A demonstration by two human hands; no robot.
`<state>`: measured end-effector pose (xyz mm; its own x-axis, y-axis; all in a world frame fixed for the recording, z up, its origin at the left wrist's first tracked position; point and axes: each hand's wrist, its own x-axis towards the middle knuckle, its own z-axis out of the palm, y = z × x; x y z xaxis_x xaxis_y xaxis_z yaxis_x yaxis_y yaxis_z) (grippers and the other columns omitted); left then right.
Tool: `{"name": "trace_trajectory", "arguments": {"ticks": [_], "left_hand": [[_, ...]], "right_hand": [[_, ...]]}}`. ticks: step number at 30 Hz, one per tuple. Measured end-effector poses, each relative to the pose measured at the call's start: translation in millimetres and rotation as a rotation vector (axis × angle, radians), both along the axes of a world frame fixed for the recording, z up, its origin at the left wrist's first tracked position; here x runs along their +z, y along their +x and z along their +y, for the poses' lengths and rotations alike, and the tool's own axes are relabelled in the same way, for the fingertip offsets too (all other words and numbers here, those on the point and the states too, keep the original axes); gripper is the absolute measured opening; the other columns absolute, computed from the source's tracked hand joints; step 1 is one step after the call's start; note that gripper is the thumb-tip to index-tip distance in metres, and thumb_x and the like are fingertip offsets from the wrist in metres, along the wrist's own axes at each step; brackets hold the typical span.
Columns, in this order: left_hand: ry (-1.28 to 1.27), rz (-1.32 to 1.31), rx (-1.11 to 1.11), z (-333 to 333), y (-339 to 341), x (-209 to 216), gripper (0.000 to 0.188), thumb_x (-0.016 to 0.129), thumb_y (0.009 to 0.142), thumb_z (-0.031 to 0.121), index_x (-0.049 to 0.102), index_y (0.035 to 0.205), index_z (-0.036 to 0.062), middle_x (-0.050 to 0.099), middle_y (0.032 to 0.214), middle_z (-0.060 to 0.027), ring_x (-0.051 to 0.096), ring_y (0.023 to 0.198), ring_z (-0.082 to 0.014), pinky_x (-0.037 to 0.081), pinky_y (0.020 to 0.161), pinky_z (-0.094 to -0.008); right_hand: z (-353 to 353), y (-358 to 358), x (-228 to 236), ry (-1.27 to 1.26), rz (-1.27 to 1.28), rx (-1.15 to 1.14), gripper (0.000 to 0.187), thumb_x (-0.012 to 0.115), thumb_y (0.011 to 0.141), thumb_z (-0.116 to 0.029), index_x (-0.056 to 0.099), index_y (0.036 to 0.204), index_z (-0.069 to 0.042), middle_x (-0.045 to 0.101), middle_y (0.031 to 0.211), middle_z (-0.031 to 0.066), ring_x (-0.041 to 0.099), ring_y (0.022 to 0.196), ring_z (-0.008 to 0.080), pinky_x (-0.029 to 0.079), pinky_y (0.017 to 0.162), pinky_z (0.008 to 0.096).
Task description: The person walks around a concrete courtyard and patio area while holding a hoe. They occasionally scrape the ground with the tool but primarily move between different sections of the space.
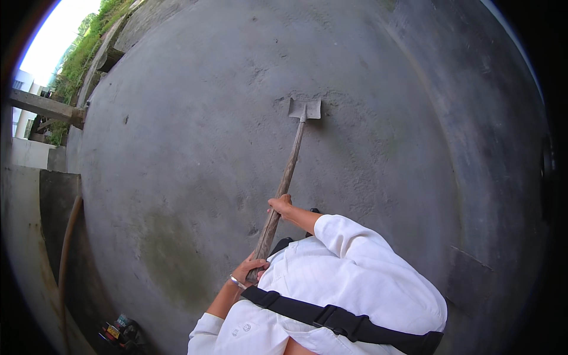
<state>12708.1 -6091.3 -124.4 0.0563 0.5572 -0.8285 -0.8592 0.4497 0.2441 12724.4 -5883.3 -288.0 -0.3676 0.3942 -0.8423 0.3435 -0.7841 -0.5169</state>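
A shovel [288,167] with a long, worn wooden handle slants away from my body over the concrete. Its square metal blade [306,109] meets the floor, with a rough line of grey grit [328,97] along its far edge. Partway down the handle, my right hand [281,205] is wrapped round the wood. Closer to my waist, my left hand [251,270] grips the handle near its end, and a bracelet circles that wrist. Part of the left fingers is hidden by the handle and my white shirt.
Grey concrete floor [195,148] spreads around me, with a greenish stain at lower left. A low wall [23,219] and a curved brown pole [66,260] stand left. Dark red-and-black objects [121,334] lie at bottom left. A beam [47,107] juts in, with greenery beyond.
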Motion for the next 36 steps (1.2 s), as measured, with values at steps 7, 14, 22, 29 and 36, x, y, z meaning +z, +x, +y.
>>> {"name": "trace_trajectory", "arguments": {"ticks": [7,14,22,29,36], "left_hand": [[0.194,-0.380,0.294,117,-22,-41,0.016,0.053,0.078,0.008,0.042,0.087,0.0006,0.048,0.072,-0.0095,0.042,0.053,-0.0109,0.036,0.042,-0.0207],[0.243,-0.352,0.288,227,-80,-44,0.015,0.052,0.079,0.009,0.043,0.082,-0.0022,0.048,0.071,-0.0070,0.042,0.054,-0.0094,0.038,0.044,-0.0208],[0.236,-0.368,0.291,374,-183,-40,0.014,0.052,0.078,0.009,0.045,0.077,-0.0023,0.048,0.066,-0.0063,0.044,0.052,-0.0104,0.041,0.044,-0.0210],[0.275,-0.303,0.238,519,-313,-59,0.014,0.054,0.077,0.010,0.046,0.076,-0.0016,0.051,0.067,-0.0088,0.048,0.052,-0.0122,0.043,0.044,-0.0215],[0.220,-0.315,0.250,611,-416,-60,0.012,0.053,0.078,0.009,0.046,0.076,-0.0004,0.051,0.065,-0.0072,0.048,0.049,-0.0116,0.043,0.042,-0.0202]], "right_hand": [[91,-30,-8,0.126,0.239,-0.048,0.060,0.054,0.066,-0.003,0.016,0.112,0.004,0.050,0.074,0.0193,0.057,0.052,0.0253,0.049,0.044,0.0357],[165,-64,32,-0.055,0.491,-0.104,0.056,0.057,0.073,-0.005,0.015,0.110,-0.011,0.046,0.071,0.0106,0.052,0.051,0.0196,0.048,0.045,0.0351],[301,-169,42,-0.010,0.489,-0.104,0.078,0.058,0.072,-0.006,0.002,0.126,-0.009,0.047,0.074,0.0097,0.052,0.053,0.0193,0.047,0.044,0.0345],[431,-291,33,0.059,0.458,-0.126,0.043,0.055,0.076,-0.013,0.028,0.109,-0.006,0.048,0.066,0.0096,0.052,0.050,0.0209,0.047,0.041,0.0346],[494,-374,63,0.069,0.360,-0.122,0.028,0.056,0.076,-0.020,0.042,0.091,0.000,0.052,0.066,0.0115,0.055,0.053,0.0204,0.047,0.043,0.0317]]}}
